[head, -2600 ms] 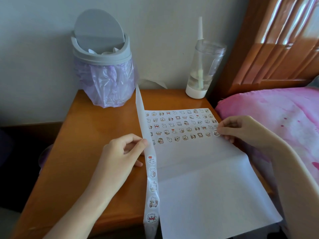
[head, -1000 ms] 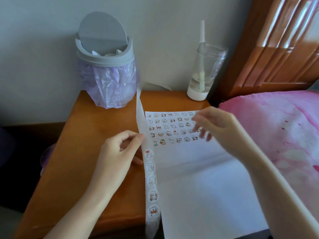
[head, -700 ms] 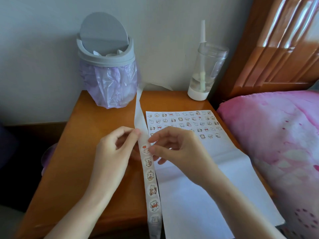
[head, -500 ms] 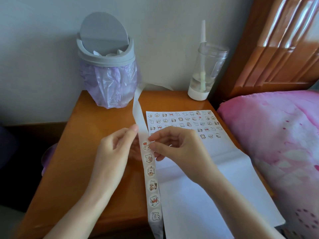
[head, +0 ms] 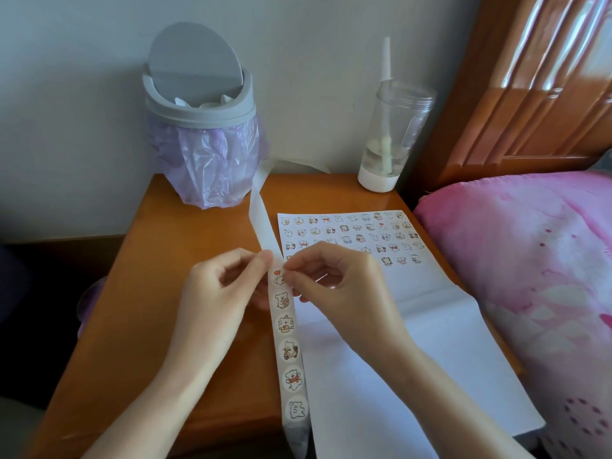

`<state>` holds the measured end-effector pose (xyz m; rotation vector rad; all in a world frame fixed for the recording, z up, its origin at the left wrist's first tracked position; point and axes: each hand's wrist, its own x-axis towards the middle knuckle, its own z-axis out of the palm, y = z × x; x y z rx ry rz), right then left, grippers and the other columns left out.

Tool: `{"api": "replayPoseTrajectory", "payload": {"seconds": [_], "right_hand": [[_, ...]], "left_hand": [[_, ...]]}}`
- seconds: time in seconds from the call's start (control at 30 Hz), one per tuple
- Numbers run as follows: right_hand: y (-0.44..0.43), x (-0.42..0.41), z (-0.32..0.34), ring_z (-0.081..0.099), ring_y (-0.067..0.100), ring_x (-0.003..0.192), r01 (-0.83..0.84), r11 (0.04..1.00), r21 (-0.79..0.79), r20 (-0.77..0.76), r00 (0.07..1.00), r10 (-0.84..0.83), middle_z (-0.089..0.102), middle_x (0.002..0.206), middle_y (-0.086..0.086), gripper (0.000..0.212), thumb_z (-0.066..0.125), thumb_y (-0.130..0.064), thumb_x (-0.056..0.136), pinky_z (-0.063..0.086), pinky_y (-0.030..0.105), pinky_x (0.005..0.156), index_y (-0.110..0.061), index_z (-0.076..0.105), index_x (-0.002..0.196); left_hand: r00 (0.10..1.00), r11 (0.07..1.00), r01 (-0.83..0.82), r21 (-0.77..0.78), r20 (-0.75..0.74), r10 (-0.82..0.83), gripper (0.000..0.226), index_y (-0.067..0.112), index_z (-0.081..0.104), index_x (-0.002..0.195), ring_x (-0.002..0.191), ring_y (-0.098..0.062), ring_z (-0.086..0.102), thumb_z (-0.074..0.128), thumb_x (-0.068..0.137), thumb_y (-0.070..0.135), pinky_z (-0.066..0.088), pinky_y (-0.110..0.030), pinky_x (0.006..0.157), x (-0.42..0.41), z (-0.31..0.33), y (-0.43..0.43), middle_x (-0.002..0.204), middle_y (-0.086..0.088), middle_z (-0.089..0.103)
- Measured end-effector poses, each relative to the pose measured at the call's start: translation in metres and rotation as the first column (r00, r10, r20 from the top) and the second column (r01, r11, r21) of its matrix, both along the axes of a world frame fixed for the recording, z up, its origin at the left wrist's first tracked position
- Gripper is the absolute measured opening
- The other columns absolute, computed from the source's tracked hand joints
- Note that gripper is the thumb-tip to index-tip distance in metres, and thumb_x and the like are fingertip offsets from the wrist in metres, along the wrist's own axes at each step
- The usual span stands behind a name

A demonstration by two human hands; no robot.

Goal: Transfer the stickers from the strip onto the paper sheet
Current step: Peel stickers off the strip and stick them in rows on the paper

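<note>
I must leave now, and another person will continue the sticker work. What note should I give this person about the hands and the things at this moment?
Left hand: pinches the strip just above its top sticker.
Right hand: grip of thumb and forefinger on the upper edge of that top sticker; whether it is lifted cannot be told.
Paper sheet: flat on the table, to the right of the strip.
Done: rows of stickers cover the sheet's far end.
Left: six stickers show on the strip; the near part of the sheet is bare.
</note>
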<state>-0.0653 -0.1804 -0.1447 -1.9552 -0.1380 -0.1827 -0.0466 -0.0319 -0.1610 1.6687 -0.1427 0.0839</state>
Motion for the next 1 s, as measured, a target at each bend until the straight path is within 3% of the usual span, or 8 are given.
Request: {"api": "replayPoseTrajectory", "payload": {"seconds": [0.17, 0.33, 0.43, 0.5, 0.63, 0.73, 0.9, 1.0], "right_hand": [[-0.001, 0.001, 0.0, 0.069, 0.017, 0.069, -0.013, 0.997, 0.081, -0.038, 0.999, 0.016, 0.072, 0.075, 0.001, 0.01, 0.071, -0.006, 0.082, 0.059, 0.035, 0.068, -0.015, 0.072, 0.084], [-0.001, 0.001, 0.002, 0.068, 0.01, 0.065, -0.044, 0.984, 0.174, -0.071, 0.996, 0.057, 0.072, 0.074, 0.004, 0.007, 0.071, -0.004, 0.081, 0.054, 0.019, 0.061, -0.009, 0.071, 0.084], [-0.001, 0.002, 0.001, 0.067, 0.012, 0.065, -0.032, 0.982, 0.186, -0.083, 0.995, 0.048, 0.072, 0.072, 0.003, 0.008, 0.072, -0.003, 0.08, 0.055, 0.022, 0.06, -0.011, 0.071, 0.08], [-0.001, 0.002, 0.0, 0.066, 0.012, 0.071, -0.012, 0.994, 0.109, -0.074, 0.997, 0.02, 0.071, 0.075, -0.003, 0.009, 0.072, -0.009, 0.08, 0.056, 0.027, 0.065, -0.017, 0.07, 0.078], [0.0, 0.001, 0.0, 0.057, 0.006, 0.08, 0.035, 0.995, -0.097, -0.015, 0.999, -0.037, 0.062, 0.087, -0.014, 0.007, 0.071, -0.021, 0.083, 0.048, 0.019, 0.07, -0.025, 0.068, 0.078], [-0.002, 0.0, 0.004, 0.055, 0.006, 0.08, 0.015, 0.991, -0.13, 0.008, 1.0, -0.014, 0.06, 0.088, -0.015, 0.009, 0.069, -0.022, 0.085, 0.047, 0.019, 0.072, -0.027, 0.066, 0.079], [-0.022, 0.003, 0.025, 0.06, 0.007, 0.064, -0.01, 0.998, 0.055, -0.014, 1.0, 0.011, 0.067, 0.076, -0.012, 0.004, 0.069, -0.016, 0.084, 0.046, 0.019, 0.054, -0.017, 0.067, 0.081], [-0.058, 0.009, 0.039, 0.057, 0.008, 0.056, 0.079, 0.995, 0.055, -0.02, 0.997, -0.077, 0.068, 0.07, -0.006, 0.006, 0.071, -0.013, 0.081, 0.045, 0.019, 0.049, -0.008, 0.068, 0.081]], "left_hand": [[1.0, 1.0, -0.01, 0.026, 0.02, 0.01, 0.023, 0.01, 0.072, 0.075, 0.062, -0.018, 0.069, 0.06, 0.089, 0.024, 0.056, -0.027, 0.061, -0.001, 0.001, 0.0, 0.067, -0.004, 0.072], [0.999, 0.998, -0.022, 0.064, 0.045, 0.019, 0.023, 0.015, 0.073, 0.073, 0.062, -0.012, 0.068, 0.06, 0.089, 0.026, 0.052, -0.02, 0.059, -0.003, 0.003, -0.001, 0.067, 0.0, 0.072], [0.999, 0.998, -0.023, 0.062, 0.043, 0.02, 0.024, 0.015, 0.072, 0.071, 0.059, -0.013, 0.067, 0.061, 0.089, 0.025, 0.05, -0.018, 0.057, -0.003, 0.003, -0.001, 0.065, -0.001, 0.071], [0.999, 0.997, -0.024, 0.073, 0.04, 0.021, 0.025, 0.015, 0.071, 0.07, 0.059, -0.014, 0.066, 0.061, 0.089, 0.025, 0.049, -0.017, 0.056, -0.003, 0.002, -0.001, 0.064, -0.002, 0.07], [1.0, 0.997, -0.026, 0.079, 0.004, 0.026, 0.025, 0.015, 0.071, 0.07, 0.056, -0.015, 0.065, 0.06, 0.09, 0.026, 0.049, -0.018, 0.055, -0.003, 0.001, -0.001, 0.064, -0.003, 0.07], [0.999, 0.996, -0.032, 0.088, -0.026, 0.035, 0.025, 0.017, 0.071, 0.071, 0.055, -0.015, 0.065, 0.06, 0.09, 0.029, 0.048, -0.019, 0.052, -0.003, 0.0, -0.002, 0.064, 0.0, 0.071], [0.997, 0.995, -0.031, 0.098, -0.067, 0.038, 0.023, 0.018, 0.071, 0.074, 0.052, -0.014, 0.063, 0.059, 0.09, 0.031, 0.046, -0.019, 0.048, -0.002, 0.0, -0.002, 0.066, 0.004, 0.072], [0.996, 0.995, -0.013, 0.095, -0.082, 0.021, 0.024, 0.019, 0.072, 0.073, 0.05, -0.015, 0.062, 0.059, 0.091, 0.026, 0.045, -0.02, 0.048, -0.002, 0.0, -0.002, 0.066, 0.003, 0.072]]}}
